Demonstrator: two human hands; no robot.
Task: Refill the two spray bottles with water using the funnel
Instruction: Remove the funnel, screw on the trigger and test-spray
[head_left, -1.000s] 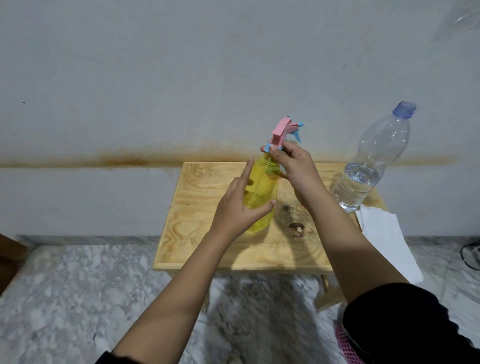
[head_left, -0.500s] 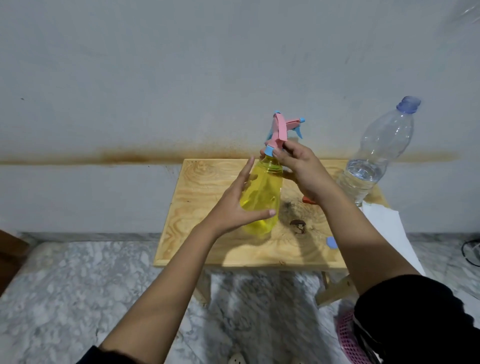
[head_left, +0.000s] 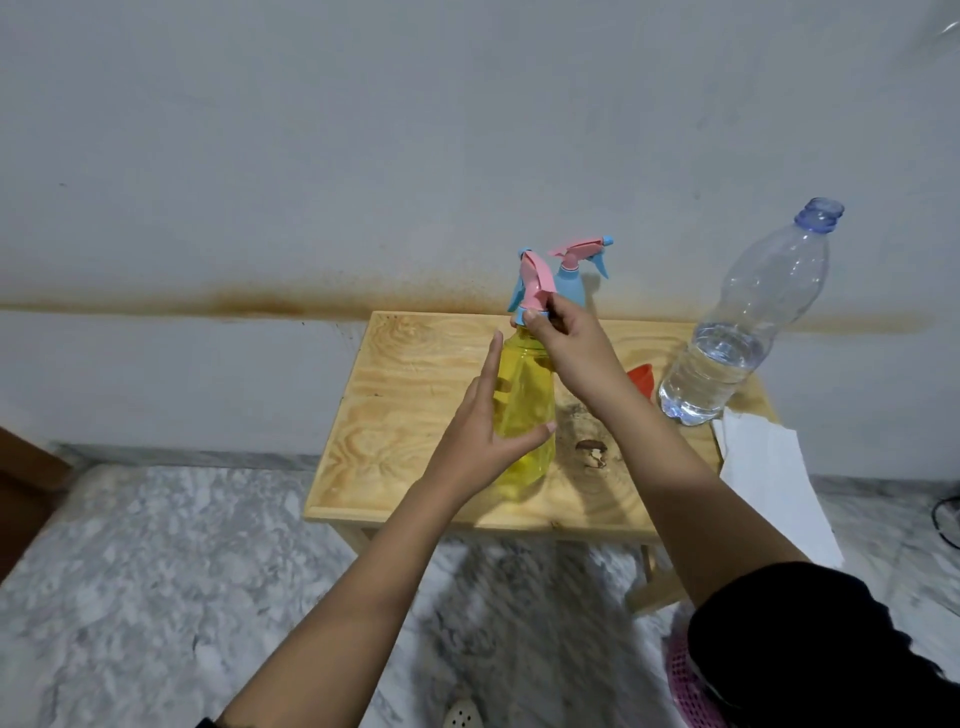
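The wooden bench (head_left: 415, 405) carries a part-full water bottle (head_left: 743, 332), uncapped, at its right. Near the middle stands the yellow spray bottle (head_left: 524, 405). The left hand (head_left: 478, 441) braces its side, fingers straight and thumb spread across the front. The right hand (head_left: 571, 348) pinches the collar under its pink trigger head (head_left: 535, 283). Behind stands the blue spray bottle (head_left: 569, 283). The orange funnel (head_left: 641, 378) lies just beside the water bottle.

Head-worn wide-angle camera looks forward and down, close over the wooden table (head_left: 415, 384).
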